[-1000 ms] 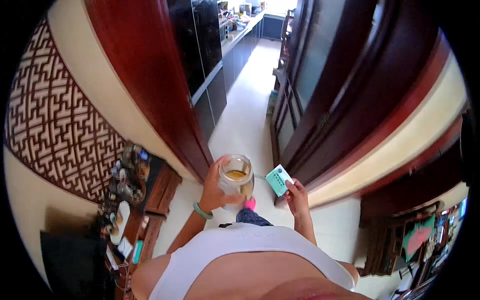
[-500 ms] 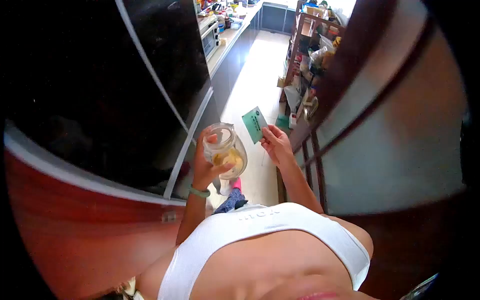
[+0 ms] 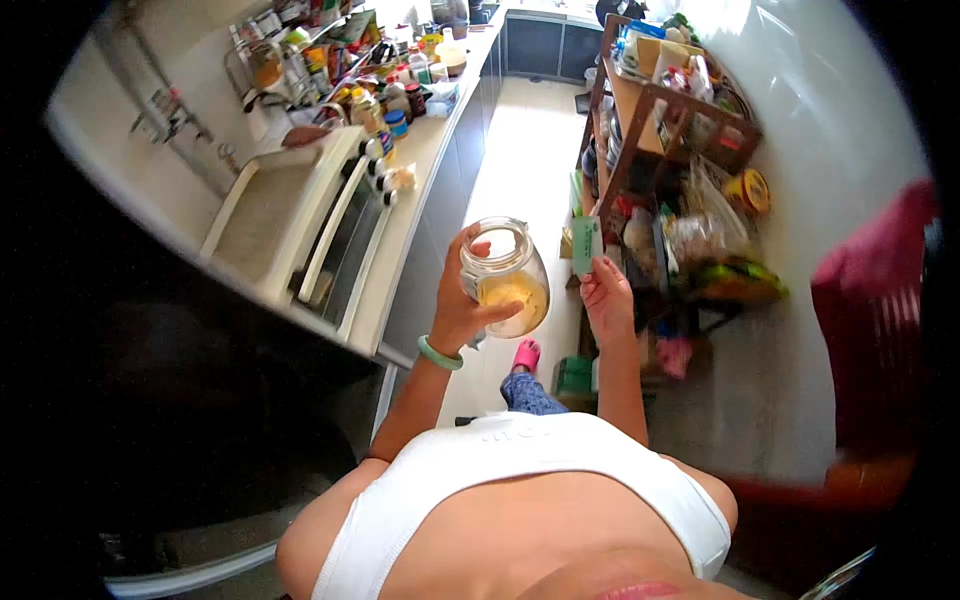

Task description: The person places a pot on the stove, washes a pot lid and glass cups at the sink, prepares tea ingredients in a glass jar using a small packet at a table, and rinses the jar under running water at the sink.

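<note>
A clear glass jar (image 3: 527, 265) without a lid is gripped in my left hand (image 3: 463, 310), its mouth tilted up toward me. Something pale yellow shows in its lower part; I cannot make out what it is. A green bangle (image 3: 440, 353) circles my left wrist. Between the thumb and fingers of my right hand (image 3: 608, 297) is a small green card (image 3: 588, 245) with dark print, held up to the right of the jar. The jar and the card are apart.
A toaster oven (image 3: 290, 225) stands on the counter (image 3: 437, 140) at left, with bottles and jars crowded behind it. Along the right, a wooden rack (image 3: 640, 125) holds bags and boxes. The pale floor (image 3: 520, 150) runs between them; a green box (image 3: 575, 377) is low at right.
I have moved forward past the dark panel and door into the kitchen aisle. Both hands keep their hold; the card has turned to a narrower angle and sits farther right.
</note>
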Demonstrator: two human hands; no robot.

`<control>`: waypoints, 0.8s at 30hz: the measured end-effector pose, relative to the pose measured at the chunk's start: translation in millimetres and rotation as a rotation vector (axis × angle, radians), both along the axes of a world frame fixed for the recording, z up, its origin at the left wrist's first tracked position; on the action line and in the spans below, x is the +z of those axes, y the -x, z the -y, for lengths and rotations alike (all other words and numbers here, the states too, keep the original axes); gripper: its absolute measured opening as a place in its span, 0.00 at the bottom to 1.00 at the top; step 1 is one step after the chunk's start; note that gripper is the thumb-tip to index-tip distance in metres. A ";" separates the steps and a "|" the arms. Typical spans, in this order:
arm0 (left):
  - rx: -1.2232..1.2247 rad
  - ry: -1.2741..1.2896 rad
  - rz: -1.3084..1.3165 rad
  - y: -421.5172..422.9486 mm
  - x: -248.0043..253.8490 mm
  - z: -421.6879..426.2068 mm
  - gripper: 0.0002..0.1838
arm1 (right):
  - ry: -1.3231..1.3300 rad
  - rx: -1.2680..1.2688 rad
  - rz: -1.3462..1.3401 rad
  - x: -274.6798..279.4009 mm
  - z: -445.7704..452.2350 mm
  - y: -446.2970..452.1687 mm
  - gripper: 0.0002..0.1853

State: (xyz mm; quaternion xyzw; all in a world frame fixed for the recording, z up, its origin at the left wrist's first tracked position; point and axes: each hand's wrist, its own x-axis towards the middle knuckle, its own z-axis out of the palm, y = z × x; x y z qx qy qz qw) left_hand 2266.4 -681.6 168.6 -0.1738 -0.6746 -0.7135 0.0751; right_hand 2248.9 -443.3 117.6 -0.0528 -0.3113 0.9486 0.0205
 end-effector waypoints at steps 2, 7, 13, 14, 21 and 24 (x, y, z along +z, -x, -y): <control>0.008 0.026 -0.016 77.2 -10.4 -9.6 0.55 | -0.059 0.044 0.091 -13.6 -3.2 81.6 0.07; 0.027 0.077 0.026 263.7 -21.4 -21.5 0.54 | -0.163 0.054 0.113 15.2 -12.9 288.5 0.09; 0.033 -0.031 0.108 485.0 -27.7 12.5 0.53 | -0.230 0.209 0.063 19.1 17.6 547.1 0.10; 0.039 -0.032 0.103 522.3 -35.1 17.4 0.53 | -0.240 0.216 0.059 12.6 18.7 584.3 0.10; -0.056 0.130 0.021 816.2 -15.7 -13.2 0.55 | -0.266 -0.118 0.001 1.7 -37.8 853.9 0.10; -0.128 0.076 0.064 916.4 14.1 -45.7 0.55 | -0.249 -0.201 0.013 9.5 -65.9 938.2 0.09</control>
